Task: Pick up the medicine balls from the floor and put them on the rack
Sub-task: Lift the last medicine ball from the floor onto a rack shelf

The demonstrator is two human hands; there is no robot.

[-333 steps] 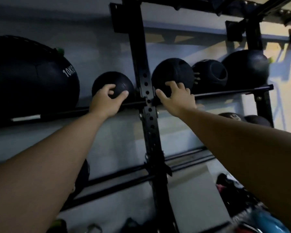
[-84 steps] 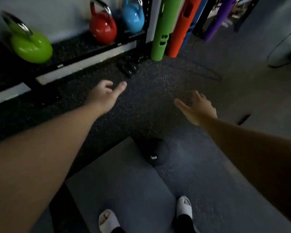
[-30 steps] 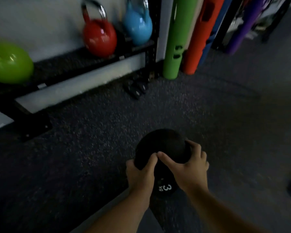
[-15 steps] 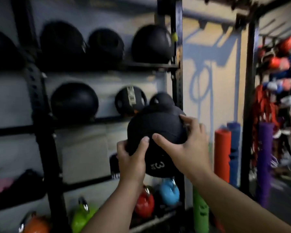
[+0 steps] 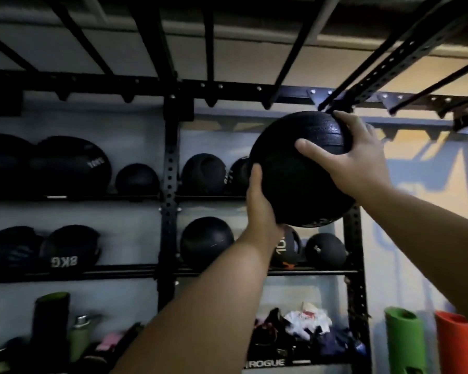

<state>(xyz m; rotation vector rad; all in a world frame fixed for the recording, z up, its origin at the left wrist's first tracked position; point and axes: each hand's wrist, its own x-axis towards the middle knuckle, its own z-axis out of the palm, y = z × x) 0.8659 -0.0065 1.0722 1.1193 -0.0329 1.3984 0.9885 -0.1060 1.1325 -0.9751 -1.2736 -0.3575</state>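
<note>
A black textured medicine ball [image 5: 292,179] is raised high in front of the black steel rack [image 5: 170,163], at the right end of its upper shelf. My left hand [image 5: 260,206] cups the ball from below on its left side. My right hand [image 5: 349,157] presses on its upper right with the fingers spread. The ball hides part of the upper shelf behind it. Other black medicine balls [image 5: 203,171] sit on the upper shelf, and more lie on the shelf below [image 5: 207,240].
Large soft balls [image 5: 70,164] fill the left bays, one marked 8KG [image 5: 65,252]. Black beams [image 5: 389,60] run overhead. The bottom shelf holds bottles [image 5: 79,338] and a pile of cloth items [image 5: 305,333]. A green roller [image 5: 404,341] and an orange roller [image 5: 457,344] stand at right.
Both hands have lifted the ball from chest height to the level of the upper shelf, further to the right. The view has tilted upward.
</note>
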